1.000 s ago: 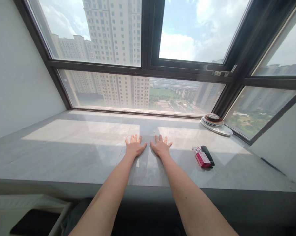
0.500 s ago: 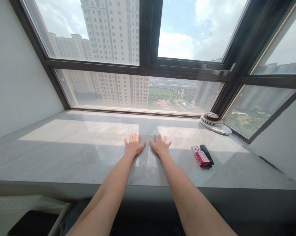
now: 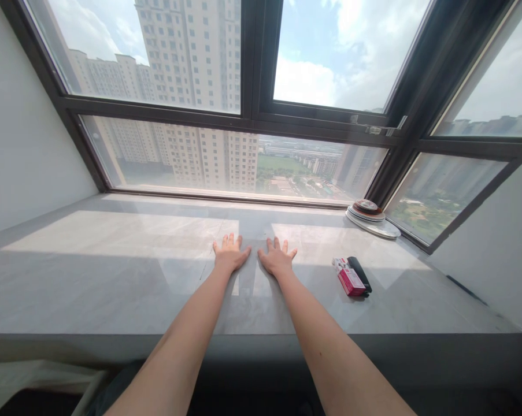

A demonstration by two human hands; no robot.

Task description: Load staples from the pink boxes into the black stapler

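My left hand (image 3: pixel 230 254) lies palm down on the grey window sill (image 3: pixel 113 277), fingers spread and holding nothing. Beside it, a small gap to the right, my right hand (image 3: pixel 277 256) rests flat on the same surface, also with spread fingers and nothing in it. To the right of my right hand lie a red and white box (image 3: pixel 350 279) and a black object (image 3: pixel 359 274), side by side and touching. I cannot make out what the black object is.
A stack of round plates (image 3: pixel 369 217) sits in the back right corner of the sill, by the dark window frame (image 3: pixel 226 199). A thin dark item (image 3: pixel 466 290) lies along the right wall. Below the sill at the lower left is a pale container (image 3: pixel 35 375).
The whole view has shifted and tilted slightly, so the sill and objects appear a little further left. My hands stay flat on the sill, with fingers still spread.
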